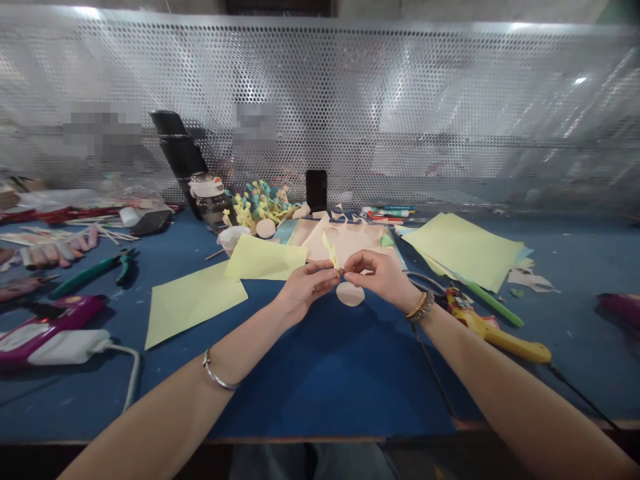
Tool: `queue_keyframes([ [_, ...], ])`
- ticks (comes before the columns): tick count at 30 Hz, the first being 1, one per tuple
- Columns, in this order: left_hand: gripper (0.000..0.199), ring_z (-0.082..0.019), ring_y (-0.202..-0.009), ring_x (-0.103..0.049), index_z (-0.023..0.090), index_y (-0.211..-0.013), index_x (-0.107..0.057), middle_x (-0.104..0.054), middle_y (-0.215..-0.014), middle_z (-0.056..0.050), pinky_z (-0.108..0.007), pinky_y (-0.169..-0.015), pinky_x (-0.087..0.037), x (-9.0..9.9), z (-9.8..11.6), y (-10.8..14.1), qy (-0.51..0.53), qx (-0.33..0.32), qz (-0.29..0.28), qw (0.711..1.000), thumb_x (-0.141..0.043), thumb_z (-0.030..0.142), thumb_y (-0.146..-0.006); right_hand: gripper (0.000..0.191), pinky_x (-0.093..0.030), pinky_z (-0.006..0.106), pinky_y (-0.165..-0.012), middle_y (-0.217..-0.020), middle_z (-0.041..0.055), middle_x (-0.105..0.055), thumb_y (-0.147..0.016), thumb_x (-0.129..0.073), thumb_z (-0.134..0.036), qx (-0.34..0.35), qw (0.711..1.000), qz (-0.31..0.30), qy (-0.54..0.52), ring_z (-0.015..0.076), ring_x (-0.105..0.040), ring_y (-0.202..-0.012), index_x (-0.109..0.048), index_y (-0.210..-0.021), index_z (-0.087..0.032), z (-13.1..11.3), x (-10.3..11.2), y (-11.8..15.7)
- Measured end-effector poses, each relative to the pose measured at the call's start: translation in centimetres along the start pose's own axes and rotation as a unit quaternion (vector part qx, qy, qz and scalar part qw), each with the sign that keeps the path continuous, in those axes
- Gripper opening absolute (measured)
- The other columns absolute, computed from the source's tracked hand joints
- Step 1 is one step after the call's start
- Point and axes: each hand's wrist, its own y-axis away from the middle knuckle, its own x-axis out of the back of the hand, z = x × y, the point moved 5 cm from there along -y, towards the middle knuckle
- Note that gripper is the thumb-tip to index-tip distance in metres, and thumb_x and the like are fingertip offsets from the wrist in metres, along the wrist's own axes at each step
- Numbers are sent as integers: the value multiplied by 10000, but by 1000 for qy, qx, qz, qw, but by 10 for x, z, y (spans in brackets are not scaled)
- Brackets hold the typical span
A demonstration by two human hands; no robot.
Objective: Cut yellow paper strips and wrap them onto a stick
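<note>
Above the blue work mat [320,373], a narrow pale-yellow paper strip [329,249] is pinched between the fingertips of the left hand [307,288] and the right hand [380,277], its long axis tilting upward and away, with a peach paper disc [350,294] just below.

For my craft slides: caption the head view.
Left hand and right hand meet at a yellow paper strip above a blue mat.
</note>
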Motion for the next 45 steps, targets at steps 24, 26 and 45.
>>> queue_keyframes([
  [24, 187, -80, -648, -612, 155, -798, -650, -664, -710, 15, -232, -681, -495, -2, 5, 5, 39, 28, 12, 999, -779, 168, -664, 113, -499, 269, -654, -776, 18, -644, -735, -666, -260, 8, 999, 23, 22, 129, -597, -705, -597, -770, -177, 6, -6, 2],
  [26, 198, -81, -653, -611, 162, -805, -651, -663, -717, 16, -233, -677, -499, -2, 5, 5, 42, 28, 12, 999, -783, 172, -658, 107, -497, 269, -652, -770, 15, -643, -737, -665, -255, 8, 999, 21, 23, 128, -596, -702, -598, -771, -179, 5, -7, 2],
  [45, 191, -71, -635, -600, 148, -741, -668, -638, -671, 20, -222, -676, -513, -2, 3, 3, 16, 27, -11, 999, -807, 230, -638, 105, -490, 267, -658, -749, 12, -645, -752, -662, -262, 4, 1000, 21, 14, 126, -596, -694, -610, -776, -174, 4, -10, 3],
])
